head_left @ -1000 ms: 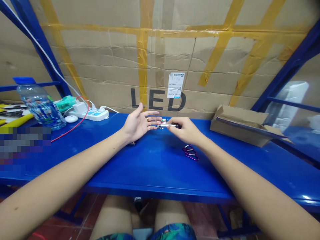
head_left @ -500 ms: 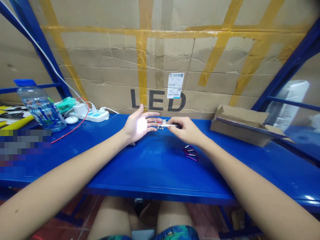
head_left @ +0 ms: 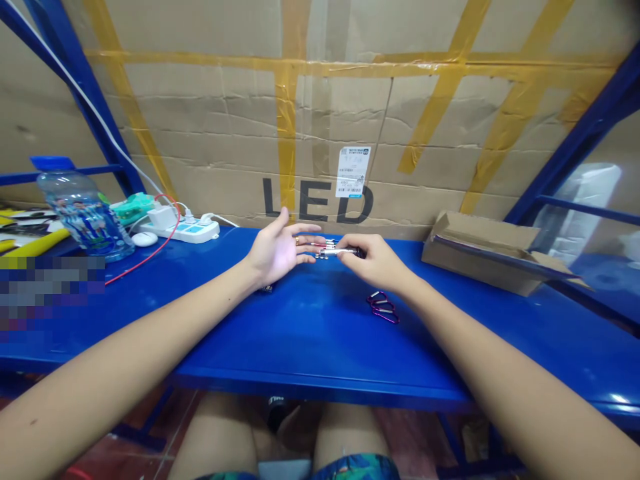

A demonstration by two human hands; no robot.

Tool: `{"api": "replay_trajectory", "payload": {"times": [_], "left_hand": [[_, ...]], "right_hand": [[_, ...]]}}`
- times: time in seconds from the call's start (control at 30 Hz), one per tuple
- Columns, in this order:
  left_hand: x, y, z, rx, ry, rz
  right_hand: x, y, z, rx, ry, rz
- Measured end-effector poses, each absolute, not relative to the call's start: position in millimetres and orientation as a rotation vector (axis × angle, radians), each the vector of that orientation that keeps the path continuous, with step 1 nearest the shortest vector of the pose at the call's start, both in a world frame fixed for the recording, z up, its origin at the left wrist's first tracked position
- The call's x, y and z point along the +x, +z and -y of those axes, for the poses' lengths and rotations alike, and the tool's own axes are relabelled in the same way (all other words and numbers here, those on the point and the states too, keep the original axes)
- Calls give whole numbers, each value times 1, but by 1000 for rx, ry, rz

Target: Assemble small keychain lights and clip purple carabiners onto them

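Note:
My left hand (head_left: 277,253) is held palm up over the blue table (head_left: 310,340), its fingers stretched toward the right. A soft pinkish glow lies on its palm. My right hand (head_left: 370,259) is closed around a small silver flashlight (head_left: 330,253), whose silver end points at the left fingers. Just beyond that, small silver and red pieces (head_left: 329,244) are partly hidden and too small to name. Purple and red carabiners (head_left: 383,308) lie on the table below my right wrist. Under the left wrist shows a small dark metallic thing (head_left: 267,289).
An open cardboard box (head_left: 480,257) stands at the right. On the left are a water bottle (head_left: 83,213), a white power strip (head_left: 193,231) with cables, and a white mouse-like object (head_left: 145,239). A large taped carton (head_left: 225,147) closes off the back.
The glow on my left palm has dimmed from bright white to faint pink. Both hands stay nearly where they were; the view has shifted slightly.

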State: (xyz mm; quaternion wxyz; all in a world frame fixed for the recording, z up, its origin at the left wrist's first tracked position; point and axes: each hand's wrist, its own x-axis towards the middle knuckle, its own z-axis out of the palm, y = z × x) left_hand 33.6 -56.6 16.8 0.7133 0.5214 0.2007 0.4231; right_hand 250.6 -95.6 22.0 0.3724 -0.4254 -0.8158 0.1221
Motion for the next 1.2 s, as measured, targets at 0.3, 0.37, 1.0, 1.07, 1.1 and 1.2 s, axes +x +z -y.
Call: {"api": "replay_trajectory", "payload": {"times": [0.3,0.37,1.0,1.07,1.1,1.2], "left_hand": [[34,17,57,1155,934,-440],[34,17,56,1151,931,-438],[33,16,56,1156,918,-441],[33,16,56,1156,915,-441],[33,17,56,1155,916,-442],[33,17,56,1146,922,-446]], "right_hand": [[251,22,95,-1100,291,2088],[250,22,95,-1112,300,2080],[249,25,97,-1105,345,1992],[249,25,96,-1107,361,1991],[249,25,96,-1108,365,1993],[250,24,96,-1110,362,2003]]}}
